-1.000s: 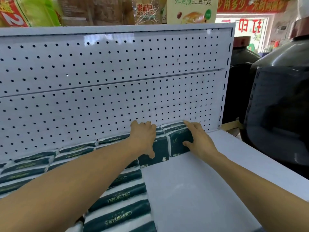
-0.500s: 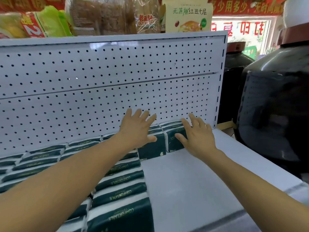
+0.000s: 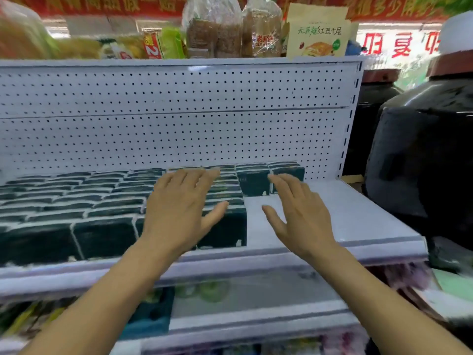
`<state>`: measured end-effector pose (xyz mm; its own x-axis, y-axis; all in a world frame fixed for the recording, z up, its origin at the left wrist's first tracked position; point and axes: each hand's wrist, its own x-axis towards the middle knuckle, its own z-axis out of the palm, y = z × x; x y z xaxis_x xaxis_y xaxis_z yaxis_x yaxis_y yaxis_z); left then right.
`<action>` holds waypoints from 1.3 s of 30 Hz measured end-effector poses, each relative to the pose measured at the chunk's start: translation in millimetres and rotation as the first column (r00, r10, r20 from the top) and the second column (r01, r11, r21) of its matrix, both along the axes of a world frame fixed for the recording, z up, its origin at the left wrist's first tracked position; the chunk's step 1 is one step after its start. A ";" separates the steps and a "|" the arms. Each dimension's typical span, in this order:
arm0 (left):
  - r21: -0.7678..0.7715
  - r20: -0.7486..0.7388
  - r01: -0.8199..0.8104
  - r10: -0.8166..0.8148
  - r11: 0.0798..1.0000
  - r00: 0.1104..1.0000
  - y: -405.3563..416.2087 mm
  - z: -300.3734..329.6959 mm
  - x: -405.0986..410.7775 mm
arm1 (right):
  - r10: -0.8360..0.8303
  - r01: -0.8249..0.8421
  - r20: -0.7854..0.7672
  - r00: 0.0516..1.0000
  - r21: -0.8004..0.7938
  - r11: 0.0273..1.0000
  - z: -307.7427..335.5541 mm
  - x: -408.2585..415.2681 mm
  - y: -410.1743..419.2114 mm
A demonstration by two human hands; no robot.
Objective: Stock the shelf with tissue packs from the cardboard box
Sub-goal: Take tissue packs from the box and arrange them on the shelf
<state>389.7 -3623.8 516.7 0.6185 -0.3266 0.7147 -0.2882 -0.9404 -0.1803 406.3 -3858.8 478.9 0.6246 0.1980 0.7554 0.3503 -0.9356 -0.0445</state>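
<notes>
Left hand (image 3: 179,211) and right hand (image 3: 302,213), fingers spread, empty, above shelf (image 3: 345,213) beside dark-green tissue packs (image 3: 76,201).

Dark green, white-edged tissue packs (image 3: 102,198) stand packed in rows, filling the left of the white shelf (image 3: 345,216).

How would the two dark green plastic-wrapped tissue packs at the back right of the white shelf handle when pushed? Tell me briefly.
The two dark green plastic-wrapped tissue packs would probably slide easily, since glossy wrap sits on the smooth white shelf. They likely weigh little and give under fingers, being soft tissue. Standing on edge, unsupported on the right, they might tip that way.
</notes>
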 end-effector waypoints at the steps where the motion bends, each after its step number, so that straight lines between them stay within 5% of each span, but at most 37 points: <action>1: -0.002 -0.009 -0.028 0.028 1.000 1.000 7.9 -8.0 -19.9 | 0.030 -0.030 -0.020 0.999 -0.004 1.000 -3.7 -16.2 8.6; 10: 0.025 -0.194 -0.296 0.295 0.955 0.935 110.1 -80.3 -170.8 | 0.324 -0.343 -0.155 0.933 -0.115 0.932 -46.7 -118.0 117.1; 23: 0.047 -0.529 -0.689 0.603 0.724 0.597 350.1 -158.5 -305.1 | 0.565 -0.686 -0.452 0.690 -0.157 0.711 -116.6 -163.8 365.8; 31: -0.209 -0.811 -0.900 0.446 0.384 0.378 560.0 -229.5 -341.1 | 0.553 -0.786 -0.719 0.422 0.014 0.618 -173.4 -160.8 577.2; 39: -0.128 -0.952 -0.929 0.219 0.346 0.213 702.0 -334.6 -313.8 | 0.357 -0.828 -0.905 0.232 0.009 0.561 -272.0 -132.9 736.0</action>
<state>75.9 -2921.8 182.1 0.6510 0.6742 -0.3490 0.7581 -0.5533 0.3452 273.5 -3122.8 206.8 0.3671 0.8983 -0.2413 0.8331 -0.4329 -0.3443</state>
